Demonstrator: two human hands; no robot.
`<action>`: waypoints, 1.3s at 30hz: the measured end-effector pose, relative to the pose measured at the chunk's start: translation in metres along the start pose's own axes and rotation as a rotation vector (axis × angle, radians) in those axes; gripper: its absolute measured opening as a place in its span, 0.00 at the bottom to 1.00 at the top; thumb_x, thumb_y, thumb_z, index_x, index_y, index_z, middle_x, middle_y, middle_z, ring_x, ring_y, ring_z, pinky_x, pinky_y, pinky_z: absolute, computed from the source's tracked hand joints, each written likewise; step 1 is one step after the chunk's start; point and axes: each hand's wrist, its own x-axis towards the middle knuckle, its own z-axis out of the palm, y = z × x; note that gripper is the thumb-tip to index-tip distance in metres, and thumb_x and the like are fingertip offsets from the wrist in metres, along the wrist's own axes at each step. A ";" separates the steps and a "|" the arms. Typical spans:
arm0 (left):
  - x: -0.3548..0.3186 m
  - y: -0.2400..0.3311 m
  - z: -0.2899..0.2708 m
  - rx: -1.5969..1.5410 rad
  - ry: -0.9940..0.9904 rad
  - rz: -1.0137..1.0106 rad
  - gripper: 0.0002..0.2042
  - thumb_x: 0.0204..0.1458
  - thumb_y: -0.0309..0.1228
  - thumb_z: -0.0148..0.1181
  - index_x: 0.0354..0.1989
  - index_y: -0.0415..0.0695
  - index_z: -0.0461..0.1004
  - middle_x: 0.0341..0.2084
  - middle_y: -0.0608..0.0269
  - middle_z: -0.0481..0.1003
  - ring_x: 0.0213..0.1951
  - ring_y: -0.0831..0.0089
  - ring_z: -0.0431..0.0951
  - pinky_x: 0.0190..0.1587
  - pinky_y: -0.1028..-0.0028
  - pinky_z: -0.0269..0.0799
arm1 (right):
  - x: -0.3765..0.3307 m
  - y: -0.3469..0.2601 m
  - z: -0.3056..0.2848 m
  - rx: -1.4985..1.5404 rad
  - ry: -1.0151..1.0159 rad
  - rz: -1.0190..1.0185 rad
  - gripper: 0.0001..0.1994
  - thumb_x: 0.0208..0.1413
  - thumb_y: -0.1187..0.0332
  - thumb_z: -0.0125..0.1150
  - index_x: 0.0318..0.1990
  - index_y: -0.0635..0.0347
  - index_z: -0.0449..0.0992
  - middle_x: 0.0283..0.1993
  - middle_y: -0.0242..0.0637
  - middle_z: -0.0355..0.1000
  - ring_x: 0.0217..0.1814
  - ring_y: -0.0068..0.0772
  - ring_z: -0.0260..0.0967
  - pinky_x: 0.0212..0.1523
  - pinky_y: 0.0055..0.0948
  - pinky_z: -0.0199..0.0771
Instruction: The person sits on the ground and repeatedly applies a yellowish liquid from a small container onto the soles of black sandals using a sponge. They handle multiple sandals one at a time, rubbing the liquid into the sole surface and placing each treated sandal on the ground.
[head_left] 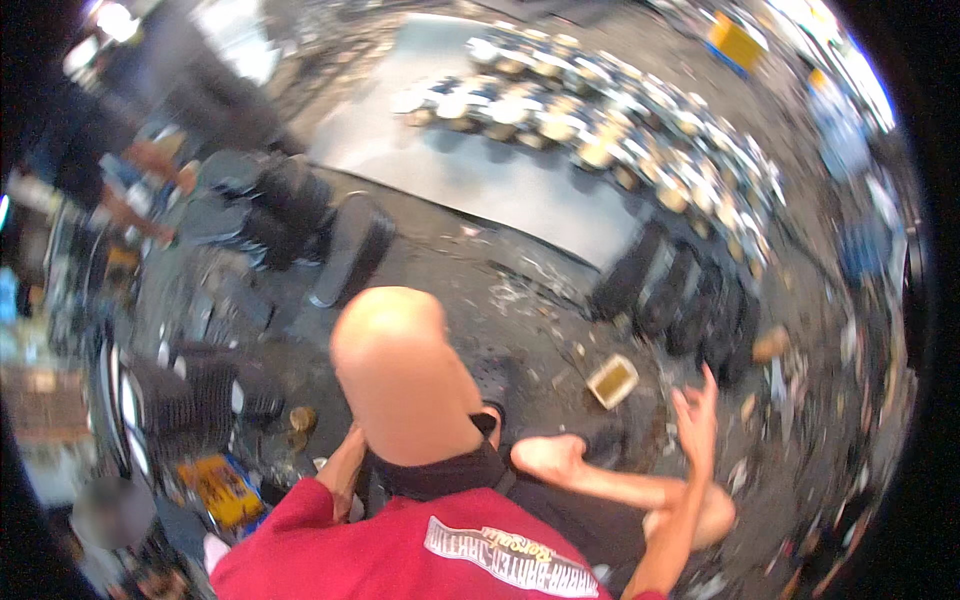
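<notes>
evidently empty, the right hand (694, 415) is spread wide, with its longest fingertip near the ends of a row of dark, elongated pieces (688, 300); blur keeps me from telling whether it touches them. those pieces lie side by side at the near right end of a pale grey sheet (390, 140), probably so that each is easy to lift singly. farther out, pale-topped pieces (595, 152) sit in close rows on the sheet, perhaps to keep them off the littered floor (445, 245). the left forearm (343, 468) goes behind the raised knee (390, 335), possibly bracing it, but that hand is hidden and i cannot tell its grip. a small cream tub (613, 381) sits near the right hand, presumably for easy reach.
</notes>
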 end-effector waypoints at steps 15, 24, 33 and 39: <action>0.116 0.083 -0.110 -0.011 0.352 0.440 0.49 0.46 0.47 0.82 0.74 0.42 0.61 0.63 0.41 0.73 0.64 0.42 0.74 0.66 0.49 0.72 | 0.031 0.013 0.146 -0.191 -0.095 -0.481 0.70 0.35 0.76 0.86 0.85 0.33 0.44 0.58 0.55 0.64 0.60 0.65 0.70 0.65 0.56 0.74; 0.238 0.155 -0.084 0.185 -0.111 0.021 0.63 0.40 0.49 0.86 0.82 0.40 0.51 0.75 0.34 0.62 0.76 0.41 0.62 0.77 0.50 0.62 | 0.055 -0.068 0.216 -0.283 -0.236 -0.637 0.73 0.33 0.76 0.88 0.84 0.24 0.41 0.67 0.52 0.61 0.65 0.65 0.70 0.65 0.58 0.80; 0.259 0.130 -0.059 0.218 -0.145 -0.014 0.58 0.39 0.52 0.85 0.77 0.39 0.60 0.72 0.35 0.65 0.74 0.39 0.65 0.75 0.47 0.65 | 0.050 -0.070 0.221 -0.316 -0.387 -0.661 0.73 0.34 0.76 0.87 0.84 0.25 0.39 0.79 0.54 0.53 0.73 0.71 0.65 0.70 0.60 0.76; 0.241 0.142 -0.085 0.076 0.026 0.015 0.61 0.31 0.55 0.86 0.75 0.35 0.63 0.67 0.29 0.68 0.69 0.38 0.71 0.71 0.47 0.69 | 0.032 -0.084 0.193 -0.447 -0.365 -0.613 0.55 0.51 0.52 0.83 0.83 0.40 0.52 0.86 0.56 0.41 0.85 0.68 0.47 0.81 0.64 0.55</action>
